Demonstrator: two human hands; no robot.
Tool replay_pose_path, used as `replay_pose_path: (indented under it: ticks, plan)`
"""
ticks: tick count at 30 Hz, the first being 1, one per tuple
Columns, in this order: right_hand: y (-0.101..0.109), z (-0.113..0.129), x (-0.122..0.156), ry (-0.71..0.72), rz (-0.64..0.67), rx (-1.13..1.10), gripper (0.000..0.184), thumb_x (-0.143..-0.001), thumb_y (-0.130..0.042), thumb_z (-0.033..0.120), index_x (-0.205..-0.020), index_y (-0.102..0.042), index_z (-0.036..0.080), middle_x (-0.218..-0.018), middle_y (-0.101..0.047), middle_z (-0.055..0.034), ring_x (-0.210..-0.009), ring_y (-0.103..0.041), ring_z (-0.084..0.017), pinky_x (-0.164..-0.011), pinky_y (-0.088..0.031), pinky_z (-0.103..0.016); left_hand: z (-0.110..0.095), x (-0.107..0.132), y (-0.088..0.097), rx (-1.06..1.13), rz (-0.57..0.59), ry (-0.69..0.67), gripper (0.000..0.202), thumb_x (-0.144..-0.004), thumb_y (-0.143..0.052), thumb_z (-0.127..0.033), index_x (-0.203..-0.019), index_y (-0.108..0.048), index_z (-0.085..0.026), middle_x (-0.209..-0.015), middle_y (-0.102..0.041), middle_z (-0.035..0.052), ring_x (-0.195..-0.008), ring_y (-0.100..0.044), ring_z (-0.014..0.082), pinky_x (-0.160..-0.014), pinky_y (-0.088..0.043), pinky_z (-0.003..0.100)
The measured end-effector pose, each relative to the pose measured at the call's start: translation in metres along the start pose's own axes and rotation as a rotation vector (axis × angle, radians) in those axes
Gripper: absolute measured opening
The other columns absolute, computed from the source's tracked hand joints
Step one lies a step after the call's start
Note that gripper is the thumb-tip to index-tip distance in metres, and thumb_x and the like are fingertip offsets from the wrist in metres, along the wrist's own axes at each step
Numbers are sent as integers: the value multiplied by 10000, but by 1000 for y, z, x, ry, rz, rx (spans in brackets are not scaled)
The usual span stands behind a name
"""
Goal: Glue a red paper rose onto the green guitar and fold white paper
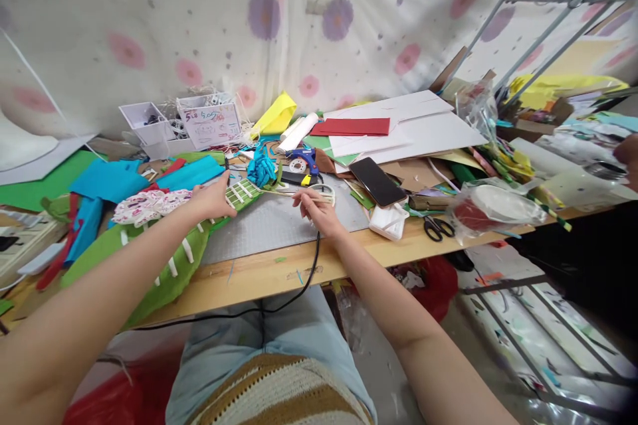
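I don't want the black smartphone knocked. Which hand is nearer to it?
Right. The right hand is to the left of the black smartphone, apart from it; the left hand is farther left, at the green piece with white strips.

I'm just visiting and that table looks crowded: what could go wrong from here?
The black cable beside the right hand hangs over the table edge and might snag. The scissors lie close to that edge and could be knocked off. The left hand rests on the green piece with white strips, which might shift if pressed.
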State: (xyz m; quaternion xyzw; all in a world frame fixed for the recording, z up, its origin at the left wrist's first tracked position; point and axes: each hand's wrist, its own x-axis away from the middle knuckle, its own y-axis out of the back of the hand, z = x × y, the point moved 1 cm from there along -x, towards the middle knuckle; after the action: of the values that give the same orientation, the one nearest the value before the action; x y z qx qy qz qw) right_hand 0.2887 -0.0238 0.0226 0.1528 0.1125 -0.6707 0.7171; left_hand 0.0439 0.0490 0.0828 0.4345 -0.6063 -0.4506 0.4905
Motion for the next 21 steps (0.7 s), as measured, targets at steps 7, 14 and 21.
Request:
replay_pose_path:
  ticks: [7, 14, 21]
  plan:
    - [-3, -1, 2, 92, -13, 158, 417, -855, -438, 579, -824, -629, 209, -746, -590, -13, -571, -486, -91, -576, -403, -247, 10, -5, -1, 78, -75, -18, 1122, -573, -746, -378, -1465, -129, -91, -1222, -588, 227, -1170, -502, 416, -921, -366, 494]
    - [8, -13, -6, -59, -284, -105, 496, -798, -435, 674, -794, -571, 197, -645, -552, 15, -434, -408, -54, -399, -283, -202, -17, -44, 11, 372, -295, -32, 839, -661, -671, -448, -1376, -344, -155, -1404, -439, 169, -1268, -438, 313, -994, -369, 403]
    - [1, -20, -12, -87, -109, -67, 499, -794, -452, 658, -947, -582, 201, -835, -593, -5, -492, -485, -45, -387, -311, -182, -36, -76, 3, 335, -213, -132, 1118, -495, -804, -390, -1418, -237, -114, -1461, -323, 227, -1347, -317, 333, -1073, -288, 399]
